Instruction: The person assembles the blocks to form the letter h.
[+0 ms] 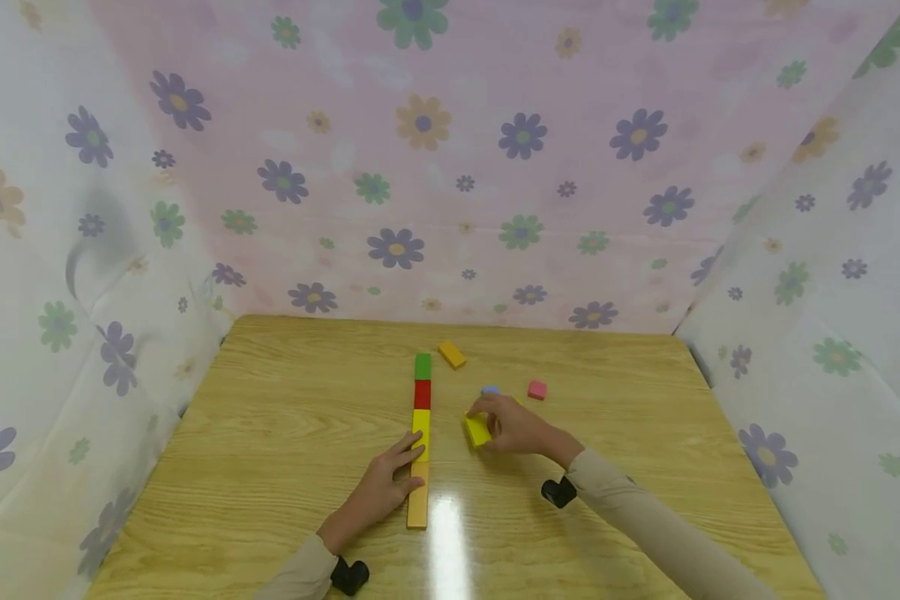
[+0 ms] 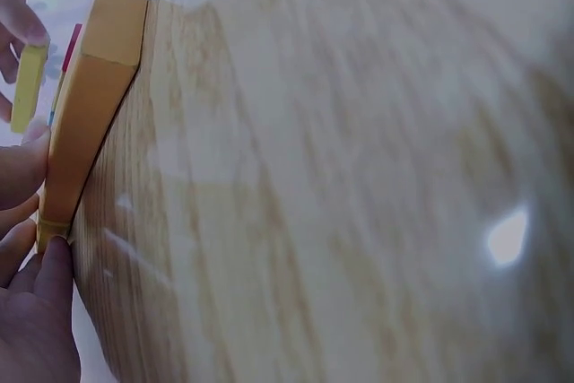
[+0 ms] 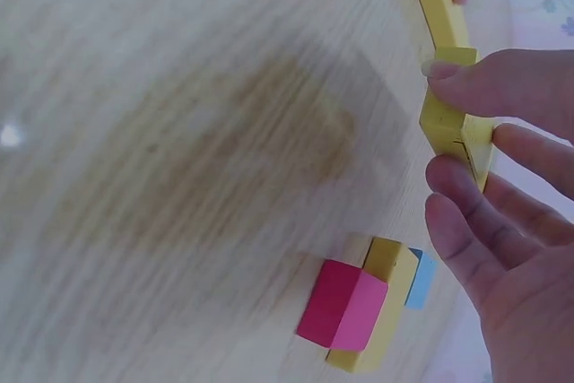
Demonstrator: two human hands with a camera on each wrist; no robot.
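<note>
In the head view, a straight row runs away from the person: an orange block (image 1: 417, 508), a yellow block (image 1: 421, 419), a red block (image 1: 422, 394) and a green block (image 1: 423, 367). The left hand (image 1: 375, 492) rests on the row, its fingers across the yellow block and its thumb on the orange one. To the right of the row, the right hand (image 1: 516, 425) pinches another yellow block (image 1: 477, 429) between thumb and fingers. The right wrist view shows that pinched block (image 3: 446, 123) held tilted.
An orange block (image 1: 452, 354) lies beside the row's far end. Past the right hand are a blue block (image 1: 491, 390) and a pink block (image 1: 537, 390); the right wrist view adds a yellow block (image 3: 386, 262) between them. Flowered cloth (image 1: 450, 192) walls the table (image 1: 285, 400).
</note>
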